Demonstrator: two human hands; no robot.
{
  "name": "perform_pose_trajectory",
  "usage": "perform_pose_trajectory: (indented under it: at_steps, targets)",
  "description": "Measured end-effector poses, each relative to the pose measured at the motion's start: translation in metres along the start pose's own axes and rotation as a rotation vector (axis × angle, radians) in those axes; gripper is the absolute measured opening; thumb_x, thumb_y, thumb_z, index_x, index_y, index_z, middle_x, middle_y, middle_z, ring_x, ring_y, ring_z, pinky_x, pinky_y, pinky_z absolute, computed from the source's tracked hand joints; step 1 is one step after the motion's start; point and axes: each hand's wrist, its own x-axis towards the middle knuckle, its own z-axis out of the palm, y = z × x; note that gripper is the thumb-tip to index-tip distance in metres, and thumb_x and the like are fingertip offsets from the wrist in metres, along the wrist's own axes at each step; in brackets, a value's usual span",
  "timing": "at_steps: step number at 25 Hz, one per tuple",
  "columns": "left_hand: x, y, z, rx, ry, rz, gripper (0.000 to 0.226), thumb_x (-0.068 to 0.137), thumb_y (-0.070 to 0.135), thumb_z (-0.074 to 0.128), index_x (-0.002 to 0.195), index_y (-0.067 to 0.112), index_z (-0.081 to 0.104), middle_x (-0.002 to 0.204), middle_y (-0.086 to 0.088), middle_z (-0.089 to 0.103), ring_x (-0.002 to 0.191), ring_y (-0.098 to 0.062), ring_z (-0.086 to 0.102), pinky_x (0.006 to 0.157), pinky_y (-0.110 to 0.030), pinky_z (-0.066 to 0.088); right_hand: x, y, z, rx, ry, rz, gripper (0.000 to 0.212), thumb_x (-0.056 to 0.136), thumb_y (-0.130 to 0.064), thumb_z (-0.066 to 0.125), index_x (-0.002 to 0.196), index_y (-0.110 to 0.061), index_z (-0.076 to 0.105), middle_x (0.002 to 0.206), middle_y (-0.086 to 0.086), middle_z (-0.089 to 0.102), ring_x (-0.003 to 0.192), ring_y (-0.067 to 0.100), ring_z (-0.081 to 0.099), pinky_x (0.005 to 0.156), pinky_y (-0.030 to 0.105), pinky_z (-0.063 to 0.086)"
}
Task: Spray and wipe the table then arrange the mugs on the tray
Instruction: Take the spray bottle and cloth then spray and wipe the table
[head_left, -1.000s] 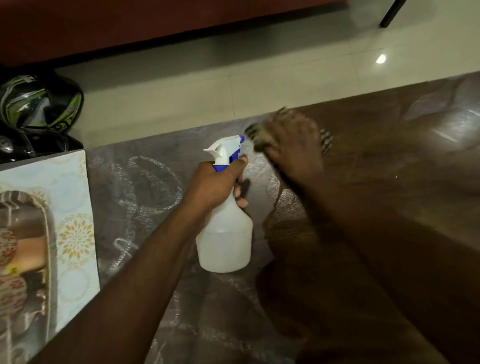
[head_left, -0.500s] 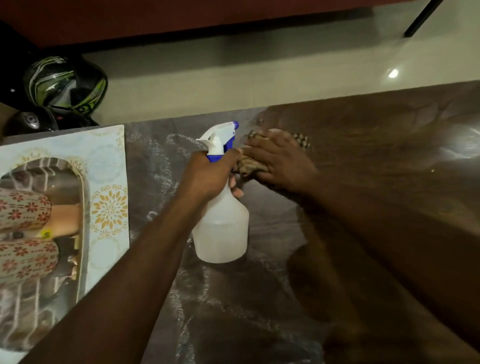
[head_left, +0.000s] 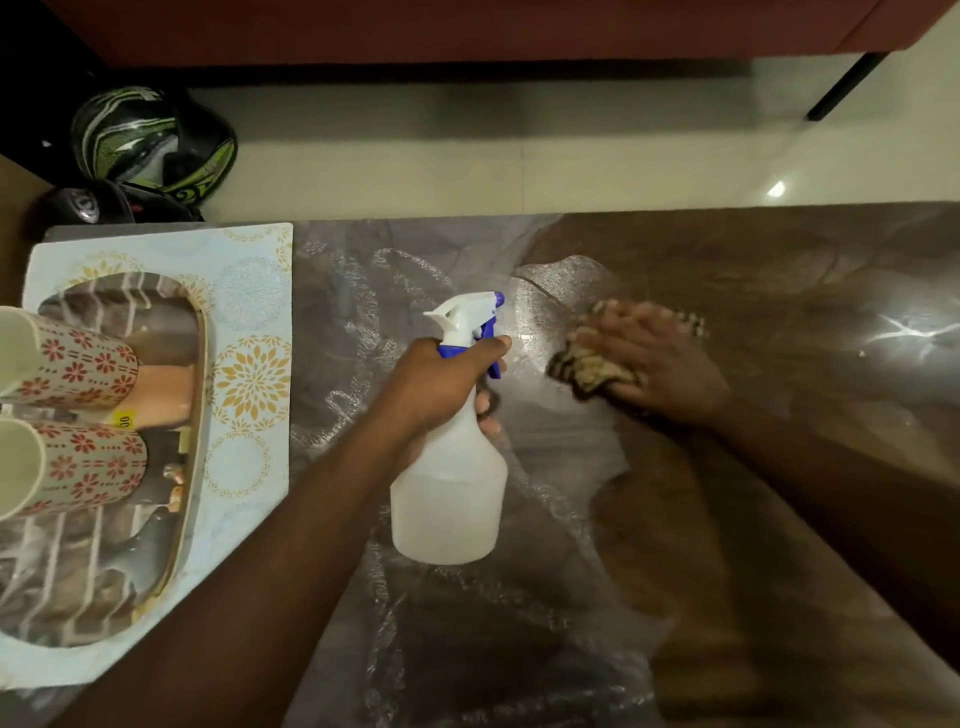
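1. Left hand (head_left: 441, 379) grips the neck of the spray bottle (head_left: 451, 483), which stands on the table (head_left: 779, 270).
2. I see the right hand (head_left: 660, 364) pressing flat on the cloth (head_left: 587, 369), just right of the bottle.
3. Two mugs (head_left: 72, 374) stand on the tray (head_left: 249, 291), well left of both hands.

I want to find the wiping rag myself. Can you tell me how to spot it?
Look at the big brown table, then at the white spray bottle standing near its middle. Just right of the bottle's blue nozzle, the right hand presses down on a crumpled cloth. It is the only soft, brown-and-tan patterned thing there.
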Motion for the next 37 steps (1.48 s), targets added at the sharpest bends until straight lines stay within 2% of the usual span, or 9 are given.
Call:
perform_pose_trajectory:
  at_steps: [3,4,7,9,13,18,24,31,37]
  targets:
    - [-0.014,-0.017,-0.002,0.005,0.016,0.008,0.030,0.089,0.034,0.067,0.075,0.008,0.067,0.047,-0.007,0.055,0.041,-0.022,0.056,0.047,-0.027,0.053,0.038,-0.010,-0.010,0.044,0.147,0.674,0.056,0.087,-0.053,0.039,0.136,-0.027,0.046,0.143,0.004,0.047,0.132,0.032,0.038,0.106,0.050,0.027]
    - [-0.020,-0.027,0.001,0.010,0.027,0.001,0.028,0.089,0.033,0.068,0.071,0.012,0.066,0.047,-0.007,0.055,0.040,-0.022,0.056,0.045,-0.025,0.052,0.044,-0.039,-0.003,0.059,0.135,0.692,0.054,0.088,-0.051,0.042,0.137,-0.027,0.045,0.143,0.004,0.046,0.131,0.032,0.037,0.107,0.050,0.026]
    - [-0.036,-0.054,0.013,0.051,0.057,-0.007,0.027,0.090,0.031,0.067,0.074,0.011,0.065,0.043,-0.005,0.055,0.039,-0.023,0.060,0.043,-0.025,0.051,-0.010,-0.110,0.025,0.064,0.029,0.160,0.053,0.088,-0.051,0.044,0.137,-0.030,0.046,0.141,-0.001,0.049,0.132,0.028,0.039,0.107,0.049,0.027]
    - [-0.041,-0.063,0.017,0.080,0.065,0.008,0.027,0.091,0.028,0.065,0.070,0.011,0.063,0.041,-0.003,0.054,0.038,-0.022,0.060,0.042,-0.023,0.049,-0.052,-0.096,0.023,0.016,0.038,0.052,0.052,0.087,-0.052,0.043,0.136,-0.032,0.047,0.141,-0.005,0.049,0.133,0.024,0.039,0.106,0.046,0.028]
    - [-0.049,-0.068,0.021,0.144,0.076,0.047,0.029,0.091,0.026,0.063,0.065,0.014,0.059,0.041,-0.002,0.056,0.039,-0.021,0.064,0.042,-0.021,0.050,-0.019,-0.111,0.018,0.064,0.123,0.704,0.052,0.086,-0.047,0.047,0.135,-0.029,0.049,0.142,-0.003,0.048,0.134,0.028,0.037,0.108,0.048,0.026]
    - [-0.067,-0.080,0.013,0.063,0.007,-0.029,0.018,0.089,0.023,0.064,0.076,0.010,0.065,0.042,-0.005,0.054,0.040,-0.026,0.061,0.043,-0.024,0.050,-0.120,-0.160,0.029,-0.006,0.052,0.284,0.055,0.085,-0.047,0.046,0.136,-0.027,0.047,0.142,0.000,0.049,0.133,0.027,0.035,0.110,0.045,0.020]
    - [-0.103,-0.113,0.020,0.242,-0.033,-0.013,0.020,0.089,0.025,0.059,0.072,0.015,0.061,0.045,-0.002,0.058,0.044,-0.023,0.066,0.049,-0.023,0.050,-0.104,-0.163,0.027,0.010,0.160,0.860,0.053,0.090,-0.040,0.050,0.140,-0.025,0.043,0.146,0.002,0.042,0.136,0.031,0.032,0.109,0.050,0.022]
    - [-0.149,-0.161,0.039,0.301,0.021,-0.014,0.010,0.085,0.018,0.058,0.082,0.010,0.064,0.045,-0.006,0.059,0.041,-0.022,0.064,0.052,-0.029,0.053,-0.199,-0.204,0.044,-0.022,0.032,0.310,0.055,0.086,-0.047,0.043,0.138,-0.030,0.044,0.144,-0.002,0.046,0.134,0.027,0.034,0.111,0.045,0.020]
    - [-0.184,-0.181,0.045,0.242,0.050,0.044,0.005,0.086,0.024,0.063,0.082,0.025,0.065,0.049,-0.010,0.059,0.038,-0.023,0.060,0.048,-0.031,0.055,-0.168,-0.209,0.032,0.088,0.186,0.864,0.053,0.087,-0.038,0.054,0.138,-0.026,0.044,0.145,0.001,0.043,0.135,0.032,0.032,0.108,0.051,0.021]
